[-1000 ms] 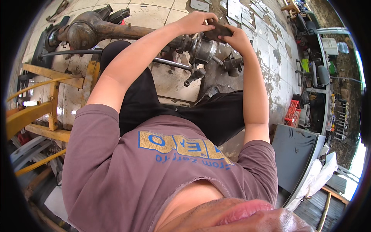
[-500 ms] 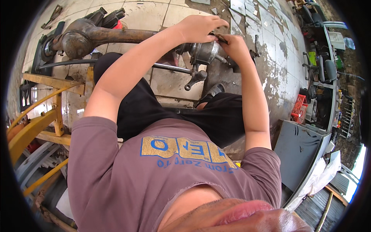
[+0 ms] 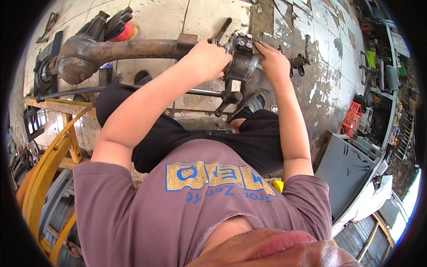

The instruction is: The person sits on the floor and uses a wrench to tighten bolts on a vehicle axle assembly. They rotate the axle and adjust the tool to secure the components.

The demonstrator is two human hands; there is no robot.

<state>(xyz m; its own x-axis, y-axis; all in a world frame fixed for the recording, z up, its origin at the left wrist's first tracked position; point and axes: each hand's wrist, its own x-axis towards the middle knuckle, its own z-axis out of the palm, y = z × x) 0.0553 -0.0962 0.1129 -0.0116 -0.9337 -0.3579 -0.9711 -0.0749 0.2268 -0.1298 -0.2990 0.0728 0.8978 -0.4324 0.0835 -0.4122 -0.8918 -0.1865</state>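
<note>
Metal housing (image 3: 242, 62) sits at the end of the rusty axle (image 3: 129, 49), over the tiled floor (image 3: 204, 18). Left hand (image 3: 207, 60) is closed on its left side, fingers hidden. Right hand (image 3: 273, 62) lies across the right side; grip tightness can't be told. Housing is best kept square w/ the axle, pressure even both sides, no twisting.

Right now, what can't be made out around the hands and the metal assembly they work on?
- Head view: left hand fingers curl behind the grey metal housing; any tool is hidden.
- Right hand covers the housing's far side; its grip is unclear.
- The rusty axle tube joint is hidden by the left hand.
- Housing bolts too small to tell.
</note>
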